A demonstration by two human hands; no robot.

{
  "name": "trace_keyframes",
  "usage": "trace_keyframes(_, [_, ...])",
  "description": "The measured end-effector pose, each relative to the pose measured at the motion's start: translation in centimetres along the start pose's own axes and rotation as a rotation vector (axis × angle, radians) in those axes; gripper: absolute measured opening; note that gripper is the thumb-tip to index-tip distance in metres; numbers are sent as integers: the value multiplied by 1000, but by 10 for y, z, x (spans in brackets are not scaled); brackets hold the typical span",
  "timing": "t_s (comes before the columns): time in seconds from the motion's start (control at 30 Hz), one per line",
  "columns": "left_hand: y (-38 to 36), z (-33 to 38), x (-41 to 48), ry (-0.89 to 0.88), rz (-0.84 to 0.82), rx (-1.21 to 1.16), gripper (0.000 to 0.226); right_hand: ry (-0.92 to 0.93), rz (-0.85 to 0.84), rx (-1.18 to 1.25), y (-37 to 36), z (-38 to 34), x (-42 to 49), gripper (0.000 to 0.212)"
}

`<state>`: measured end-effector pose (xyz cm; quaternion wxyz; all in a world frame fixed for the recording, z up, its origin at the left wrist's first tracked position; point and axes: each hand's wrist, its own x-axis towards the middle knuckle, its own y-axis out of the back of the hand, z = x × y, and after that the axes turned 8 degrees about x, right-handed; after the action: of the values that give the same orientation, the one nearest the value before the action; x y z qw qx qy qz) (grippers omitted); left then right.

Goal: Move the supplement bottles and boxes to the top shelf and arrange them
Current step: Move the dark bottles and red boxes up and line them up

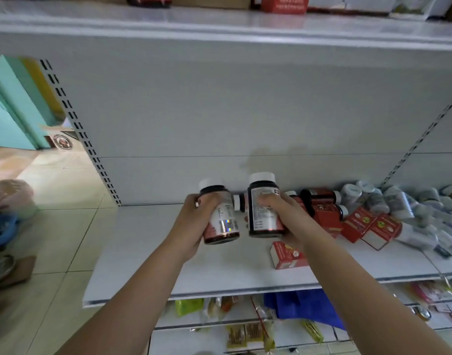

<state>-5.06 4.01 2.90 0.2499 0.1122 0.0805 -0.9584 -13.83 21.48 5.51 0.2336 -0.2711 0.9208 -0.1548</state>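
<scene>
Lower shelf (pixel 291 336): packets and a blue bag (pixel 304 306), at 6 o'clock below my hands.
Left hand (pixel 194 219): fingers wrapped round the left bottle (pixel 221 216), a firm grasp on its side.
Right hand (pixel 286 213): fingers curled across the right bottle (pixel 264 208), thumb side hidden, grasp closed on it.
Left bottle: dark, white cap, pale label with a foil patch. Cap points to 12 o'clock, tilted slightly. Over the middle shelf (pixel 148 252). I cannot tell if its base touches the board.
Right bottle: the same sort, taller in view, just beside the left one at its 3 o'clock, the two apart by a narrow gap.
Red box (pixel 287 254): lying on the middle shelf at 5 o'clock of my right hand.
Loose stock: two more red boxes (pixel 371 226) and dark bottles on their sides (pixel 322 198), at 3 o'clock of my right hand, heaped together.
Wrapped bottles (pixel 399 203): pale, in clear film, piled further out at 3 o'clock.
Top shelf (pixel 219 24): at 12 o'clock, well above both bottles. A red carton (pixel 284 3) stands on it at 1 o'clock.
</scene>
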Motion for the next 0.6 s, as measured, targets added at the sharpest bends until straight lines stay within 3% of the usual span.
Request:
trace_keyframes(0.1, [24, 45, -55, -92, -69, 7, 59, 80, -53, -98, -43, -11, -59, 28])
trace_keyframes(0.17, [44, 76, -94, -191, -130, 32, 51, 151, -89, -161, -70, -20, -101, 37])
trace_keyframes(0.27, [75, 132, -154, -444, -197, 169, 33, 299, -225, -285, -111, -46, -162, 52])
trace_keyframes(0.37, [104, 192, -191, -676, -174, 318, 36, 485, -356, -324, -151, -83, -202, 61])
trace_keyframes(0.5, [131, 267, -195, -877, -26, 433, 40, 639, -462, -275, -197, -139, -196, 16])
trace_keyframes(0.6, [149, 311, -184, -902, 57, 574, 56, 736, -458, -241, -237, -177, -168, 16])
